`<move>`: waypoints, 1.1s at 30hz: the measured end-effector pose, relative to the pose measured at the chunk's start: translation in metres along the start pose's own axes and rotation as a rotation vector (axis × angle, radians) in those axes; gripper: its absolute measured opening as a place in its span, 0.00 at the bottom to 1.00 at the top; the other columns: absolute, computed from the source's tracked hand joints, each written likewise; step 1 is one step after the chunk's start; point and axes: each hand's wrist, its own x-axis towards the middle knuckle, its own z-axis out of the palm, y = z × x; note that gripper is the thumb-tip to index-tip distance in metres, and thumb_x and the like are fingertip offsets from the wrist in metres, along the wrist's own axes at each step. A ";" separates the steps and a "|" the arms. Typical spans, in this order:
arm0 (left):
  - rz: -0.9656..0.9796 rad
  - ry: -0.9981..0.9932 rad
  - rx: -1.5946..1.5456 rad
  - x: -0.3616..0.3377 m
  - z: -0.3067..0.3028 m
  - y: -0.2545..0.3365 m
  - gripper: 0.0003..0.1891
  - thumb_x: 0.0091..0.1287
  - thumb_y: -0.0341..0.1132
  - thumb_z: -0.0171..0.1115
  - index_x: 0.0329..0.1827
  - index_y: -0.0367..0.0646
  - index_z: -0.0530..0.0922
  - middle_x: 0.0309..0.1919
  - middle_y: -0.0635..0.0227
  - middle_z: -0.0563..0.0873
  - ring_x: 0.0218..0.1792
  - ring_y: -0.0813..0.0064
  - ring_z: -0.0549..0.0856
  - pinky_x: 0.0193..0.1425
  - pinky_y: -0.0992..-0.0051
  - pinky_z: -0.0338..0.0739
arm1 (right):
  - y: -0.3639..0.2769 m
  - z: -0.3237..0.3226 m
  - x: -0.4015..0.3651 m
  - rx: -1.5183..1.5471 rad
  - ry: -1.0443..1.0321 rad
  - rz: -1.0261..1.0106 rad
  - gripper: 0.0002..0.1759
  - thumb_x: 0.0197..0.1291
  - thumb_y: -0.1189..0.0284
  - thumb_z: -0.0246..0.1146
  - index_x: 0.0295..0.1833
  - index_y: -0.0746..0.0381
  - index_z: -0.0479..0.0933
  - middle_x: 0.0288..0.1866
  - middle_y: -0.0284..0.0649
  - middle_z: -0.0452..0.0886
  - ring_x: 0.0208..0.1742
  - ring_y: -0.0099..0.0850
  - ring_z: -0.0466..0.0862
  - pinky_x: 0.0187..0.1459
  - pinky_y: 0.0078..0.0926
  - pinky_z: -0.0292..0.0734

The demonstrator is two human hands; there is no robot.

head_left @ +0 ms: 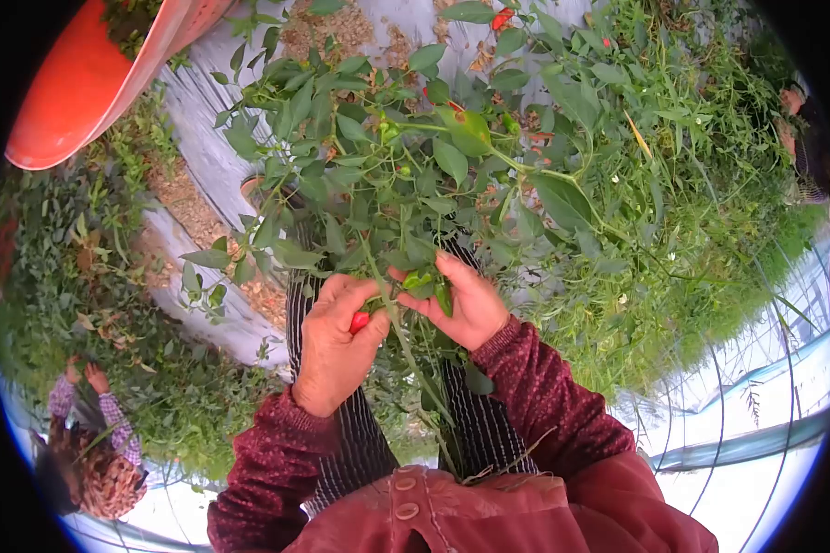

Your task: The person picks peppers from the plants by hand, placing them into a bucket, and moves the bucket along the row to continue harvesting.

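Observation:
A leafy chili pepper plant [350,157] stands in front of me, its stems crossing between my hands. My left hand [327,346] is closed, and a red chili pepper [360,322] shows between its fingers. Thumb and fingers of my right hand [470,302] pinch into the plant beside a bright green piece [419,282], which could be a leaf or an unripe pepper. The fingertips of both hands are close together, partly covered by stems. More red chili peppers [502,18] hang farther up among the leaves.
A large red-orange container [83,83] is at the upper left. Pale plastic ground sheeting [207,120] runs between the rows. At the lower left another person's hands [85,373] reach into plants; another person [807,138] is partly visible at the right edge.

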 end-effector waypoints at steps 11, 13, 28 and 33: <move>-0.075 -0.120 0.265 0.023 0.035 0.000 0.28 0.51 0.41 0.68 0.54 0.39 0.70 0.46 0.52 0.77 0.45 0.51 0.79 0.44 0.61 0.76 | 0.019 0.002 0.004 0.083 0.007 0.046 0.20 0.68 0.64 0.51 0.62 0.60 0.68 0.55 0.35 0.75 0.55 0.26 0.74 0.59 0.28 0.67; -0.076 -0.123 0.339 0.023 0.035 0.005 0.29 0.52 0.41 0.67 0.56 0.39 0.69 0.46 0.53 0.77 0.45 0.53 0.80 0.44 0.62 0.76 | 0.017 -0.001 0.009 0.040 -0.059 0.039 0.22 0.68 0.64 0.50 0.64 0.61 0.65 0.59 0.37 0.72 0.58 0.28 0.73 0.61 0.30 0.66; -0.088 -0.531 0.055 0.009 0.023 0.031 0.14 0.54 0.36 0.67 0.39 0.43 0.72 0.26 0.67 0.80 0.29 0.67 0.82 0.34 0.71 0.75 | 0.008 -0.034 0.030 -0.887 0.313 -0.209 0.14 0.66 0.64 0.56 0.50 0.63 0.73 0.38 0.36 0.78 0.37 0.25 0.78 0.39 0.23 0.74; -0.077 -0.401 -0.393 0.043 -0.048 0.043 0.12 0.54 0.21 0.63 0.39 0.43 0.71 0.34 0.72 0.79 0.41 0.82 0.78 0.44 0.79 0.73 | -0.036 0.024 -0.027 -2.134 0.215 -0.540 0.22 0.62 0.64 0.59 0.57 0.64 0.68 0.44 0.51 0.79 0.42 0.45 0.81 0.47 0.35 0.75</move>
